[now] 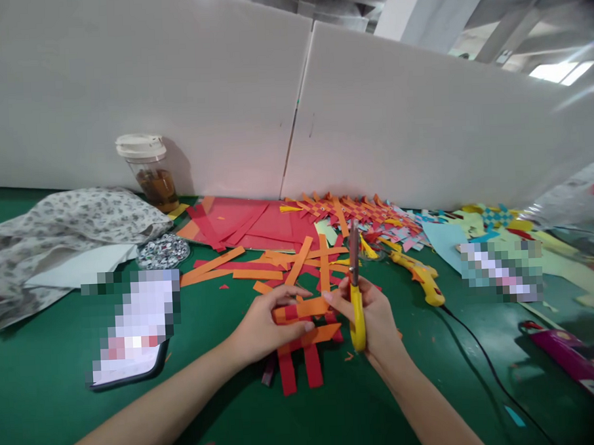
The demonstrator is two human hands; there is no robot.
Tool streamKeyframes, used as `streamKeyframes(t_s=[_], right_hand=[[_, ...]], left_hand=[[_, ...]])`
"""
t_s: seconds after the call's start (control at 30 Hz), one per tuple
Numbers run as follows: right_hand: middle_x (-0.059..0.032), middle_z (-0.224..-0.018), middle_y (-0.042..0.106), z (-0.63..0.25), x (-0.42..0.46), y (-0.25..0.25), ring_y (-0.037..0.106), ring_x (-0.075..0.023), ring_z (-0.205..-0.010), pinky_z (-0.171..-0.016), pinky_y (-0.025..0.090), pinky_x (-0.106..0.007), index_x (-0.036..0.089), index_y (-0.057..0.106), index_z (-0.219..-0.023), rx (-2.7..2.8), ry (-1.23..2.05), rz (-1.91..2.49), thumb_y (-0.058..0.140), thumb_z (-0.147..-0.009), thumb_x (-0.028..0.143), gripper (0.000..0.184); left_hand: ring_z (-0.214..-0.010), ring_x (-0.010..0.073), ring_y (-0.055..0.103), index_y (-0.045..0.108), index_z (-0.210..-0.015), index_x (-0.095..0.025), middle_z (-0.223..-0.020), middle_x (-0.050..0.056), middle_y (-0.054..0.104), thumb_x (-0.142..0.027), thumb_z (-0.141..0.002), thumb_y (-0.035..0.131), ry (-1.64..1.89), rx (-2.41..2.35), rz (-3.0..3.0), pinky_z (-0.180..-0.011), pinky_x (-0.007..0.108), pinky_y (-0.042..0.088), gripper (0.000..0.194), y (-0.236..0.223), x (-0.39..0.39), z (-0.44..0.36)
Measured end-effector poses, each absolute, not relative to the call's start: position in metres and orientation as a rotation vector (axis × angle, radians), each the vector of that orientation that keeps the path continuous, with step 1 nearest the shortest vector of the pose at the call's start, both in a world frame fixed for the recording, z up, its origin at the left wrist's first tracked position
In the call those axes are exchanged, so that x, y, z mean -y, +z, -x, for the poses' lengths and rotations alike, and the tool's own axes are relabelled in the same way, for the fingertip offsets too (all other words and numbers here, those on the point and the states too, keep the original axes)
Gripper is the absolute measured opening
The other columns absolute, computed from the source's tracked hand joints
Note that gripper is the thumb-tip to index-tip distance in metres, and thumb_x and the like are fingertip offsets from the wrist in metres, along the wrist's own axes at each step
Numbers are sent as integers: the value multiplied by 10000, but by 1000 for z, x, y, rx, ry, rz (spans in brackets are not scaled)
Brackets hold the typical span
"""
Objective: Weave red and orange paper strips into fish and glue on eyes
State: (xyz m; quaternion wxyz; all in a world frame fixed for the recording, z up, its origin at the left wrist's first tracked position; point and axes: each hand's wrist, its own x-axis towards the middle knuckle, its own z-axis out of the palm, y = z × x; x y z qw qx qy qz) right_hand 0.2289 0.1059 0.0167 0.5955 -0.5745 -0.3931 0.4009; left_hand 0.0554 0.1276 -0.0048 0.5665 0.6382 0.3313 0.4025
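Observation:
Pinched in my left hand [267, 325] is a small weave of red and orange paper strips [313, 363], the red ends hanging toward me. Yellow-handled scissors [357, 315] stand upright in my right hand [377, 320], blades pointing up and away. The thumb and fingertips of that same hand touch the right end of an orange strip in the weave. Just beyond both hands, loose orange strips [257, 275] lie scattered over red ones on the table.
Red sheets [248, 224] and a pile of woven orange-red pieces [360, 210] lie along the white partition [172, 70]. A yellow glue gun [422, 279] with a black cord sits right. Around are a phone [139, 328], a lidded cup [150, 173], patterned cloth [71, 226] and a purple object [573, 361].

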Motion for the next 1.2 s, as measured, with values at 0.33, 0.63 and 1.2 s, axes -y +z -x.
streamKeyframes(t_s=[0.33,0.63,1.2], right_hand=[[73,-556,496,-226,-103,23,484,-84,-495,-491,392,-214,183,495,-683,935,1180,1409,791,-498,326,377],[71,-576,508,-228,-102,25,501,-86,-517,-512,430,-219,176,520,-664,1015,1313,1407,804,-434,239,371],[38,-677,564,-192,-94,14,557,-110,-590,-573,484,-240,187,510,-748,926,998,1334,765,-557,248,325]], left_hand=[[-562,102,591,516,-980,-204,-674,-38,598,-207,-642,727,963,-732,-949,-528,206,469,399,0,-136,-51],[-444,83,549,521,-1133,-200,-630,-29,602,-314,-691,694,806,-567,-831,-389,164,415,488,5,-138,-46],[-653,138,663,530,-918,-180,-743,10,698,-105,-566,785,946,-631,-676,-709,270,497,441,-3,-126,-60]])
